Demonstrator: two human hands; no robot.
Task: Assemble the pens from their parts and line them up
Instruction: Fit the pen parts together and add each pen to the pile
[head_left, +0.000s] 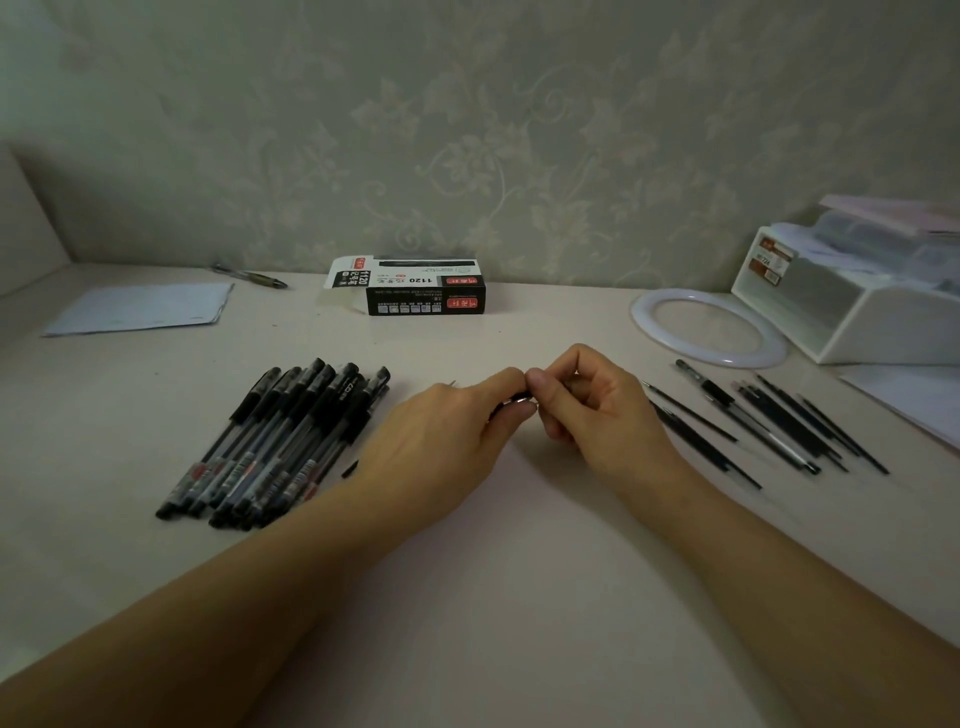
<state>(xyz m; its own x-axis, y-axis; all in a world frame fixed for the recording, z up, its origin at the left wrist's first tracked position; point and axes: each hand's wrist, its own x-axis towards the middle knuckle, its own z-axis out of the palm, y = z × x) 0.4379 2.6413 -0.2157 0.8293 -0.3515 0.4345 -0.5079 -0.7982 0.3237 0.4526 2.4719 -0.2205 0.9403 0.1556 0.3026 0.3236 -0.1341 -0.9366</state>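
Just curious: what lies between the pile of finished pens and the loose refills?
In the head view, the left hand and right hand, joined on a small pen part; otherwise bare table.

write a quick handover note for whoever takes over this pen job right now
Left hand and right hand: both meet at table centre, pinching one small pen part, mostly hidden.
Done: finished pens bunched at left, not neatly lined up.
Left: loose refills and parts lie at right, still to assemble.
Pen box sits at the back.
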